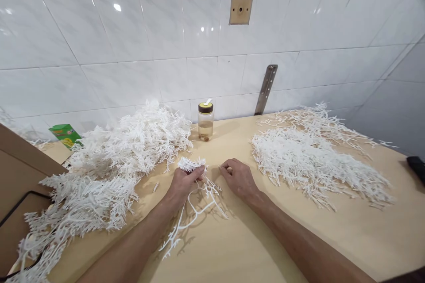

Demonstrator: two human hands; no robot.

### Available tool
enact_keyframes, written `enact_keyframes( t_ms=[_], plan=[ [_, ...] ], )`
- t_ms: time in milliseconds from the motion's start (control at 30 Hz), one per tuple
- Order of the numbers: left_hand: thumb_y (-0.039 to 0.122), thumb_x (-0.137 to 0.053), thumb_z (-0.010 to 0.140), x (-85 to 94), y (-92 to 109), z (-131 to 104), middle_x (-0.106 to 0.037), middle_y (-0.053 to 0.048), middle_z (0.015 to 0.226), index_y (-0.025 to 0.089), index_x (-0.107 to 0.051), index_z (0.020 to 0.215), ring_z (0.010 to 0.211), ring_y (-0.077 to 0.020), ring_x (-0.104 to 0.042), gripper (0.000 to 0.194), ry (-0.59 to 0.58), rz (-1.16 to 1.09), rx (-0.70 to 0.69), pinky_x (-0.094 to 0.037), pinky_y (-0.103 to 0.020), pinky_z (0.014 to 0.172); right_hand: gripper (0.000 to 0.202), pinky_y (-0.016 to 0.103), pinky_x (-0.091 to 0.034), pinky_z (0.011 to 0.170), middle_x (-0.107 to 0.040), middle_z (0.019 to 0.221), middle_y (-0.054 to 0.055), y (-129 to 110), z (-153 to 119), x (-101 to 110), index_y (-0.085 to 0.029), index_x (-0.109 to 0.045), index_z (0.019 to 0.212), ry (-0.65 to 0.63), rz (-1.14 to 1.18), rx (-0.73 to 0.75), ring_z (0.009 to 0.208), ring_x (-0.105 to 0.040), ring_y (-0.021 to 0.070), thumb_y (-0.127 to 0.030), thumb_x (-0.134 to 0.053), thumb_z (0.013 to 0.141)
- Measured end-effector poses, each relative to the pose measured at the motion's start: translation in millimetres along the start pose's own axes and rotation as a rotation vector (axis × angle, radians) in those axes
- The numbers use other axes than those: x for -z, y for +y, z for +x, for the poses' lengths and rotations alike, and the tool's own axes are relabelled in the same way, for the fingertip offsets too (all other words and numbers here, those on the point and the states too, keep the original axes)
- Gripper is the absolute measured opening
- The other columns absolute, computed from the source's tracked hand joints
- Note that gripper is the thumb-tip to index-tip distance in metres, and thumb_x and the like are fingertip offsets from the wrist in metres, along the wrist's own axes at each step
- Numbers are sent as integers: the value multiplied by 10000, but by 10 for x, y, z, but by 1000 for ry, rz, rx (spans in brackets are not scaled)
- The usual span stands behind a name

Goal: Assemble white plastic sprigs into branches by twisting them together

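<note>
My left hand (187, 181) is closed around a white branching plastic sprig (202, 209). Its thin forked stems hang down toward me over the table, while a dense frilly cluster shows above the fingers. Just to the right, my right hand (239, 179) is held in a pinch, thumb against forefinger, apart from the sprig. Whatever may be between those fingertips is too small to make out. A big heap of similar white sprigs (133, 146) lies to the left, and a flatter pile of white sprigs (312, 161) is on the right.
A lidded clear jar (206, 129) of pale liquid stands near the tiled wall. A metal strip (266, 89) leans on the wall. On the left are a green box (65, 135) and a cardboard box (23, 194). A dark object (416, 168) sits at the right edge.
</note>
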State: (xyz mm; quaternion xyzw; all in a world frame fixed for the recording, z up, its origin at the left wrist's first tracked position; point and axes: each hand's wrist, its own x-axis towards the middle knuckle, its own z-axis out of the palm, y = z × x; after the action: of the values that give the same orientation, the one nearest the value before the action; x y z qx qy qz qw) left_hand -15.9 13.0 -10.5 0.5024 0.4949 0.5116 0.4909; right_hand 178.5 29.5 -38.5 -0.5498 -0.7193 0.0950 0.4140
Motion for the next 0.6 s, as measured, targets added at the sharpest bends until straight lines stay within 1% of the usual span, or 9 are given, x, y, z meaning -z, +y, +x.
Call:
enact_keyframes(
  t_ms=[67,133,200,267,333,400,500,600],
  plan=[
    [428,-785,668,-9,11,-10,-633,-19,618,137,-661,658,601,-139,-561,316,7,-10,-12,-440,-262,626,160,277,-434,688,-650,793,41,93,33,78,-189,-629,737,-27,-116,-30,707,-609,163,-196,-524,857],
    [419,-798,651,-11,6,-13,-615,-11,595,136,-654,655,570,-132,-541,318,6,-23,9,-431,-257,591,166,284,-424,663,-642,807,67,189,76,179,-178,-639,752,-18,-262,-84,703,-608,175,-158,-510,854],
    [427,-793,653,-8,-18,-1,-595,-13,557,133,-638,611,544,-130,-533,335,12,-36,31,-421,-255,565,163,289,-412,622,-638,867,110,253,111,280,-153,-648,828,41,-389,-136,697,-603,188,-110,-491,837],
    [425,-787,655,-6,-46,14,-592,-18,541,132,-635,595,533,-132,-538,335,17,-72,42,-422,-255,554,227,294,-413,598,-627,992,159,252,126,345,-120,-640,951,145,-429,-144,715,-608,197,-67,-473,806],
    [405,-802,630,-10,-53,19,-601,-19,552,133,-650,627,531,-136,-550,312,13,-138,56,-437,-258,549,286,301,-442,614,-618,1066,167,172,114,351,-115,-621,1020,230,-336,-80,723,-612,192,-56,-467,786],
    [397,-819,604,-22,-28,8,-618,-22,584,132,-663,672,534,-142,-565,315,-8,-196,88,-458,-268,547,239,299,-477,630,-645,1001,122,25,72,300,-138,-619,1003,239,-130,-2,686,-606,170,-99,-484,809],
    [412,-830,593,-48,50,-24,-615,-28,600,123,-666,701,523,-149,-569,350,-30,-215,153,-481,-286,524,147,257,-494,554,-661,857,58,-242,-31,182,-171,-623,969,143,185,43,632,-595,142,-208,-521,870],
    [414,-850,565,-72,120,-54,-606,-21,602,120,-667,721,512,-141,-555,380,-32,-240,182,-494,-292,509,135,231,-486,510,-659,887,53,-427,-122,98,-182,-629,960,76,316,107,629,-587,122,-246,-524,906]
  ],
)
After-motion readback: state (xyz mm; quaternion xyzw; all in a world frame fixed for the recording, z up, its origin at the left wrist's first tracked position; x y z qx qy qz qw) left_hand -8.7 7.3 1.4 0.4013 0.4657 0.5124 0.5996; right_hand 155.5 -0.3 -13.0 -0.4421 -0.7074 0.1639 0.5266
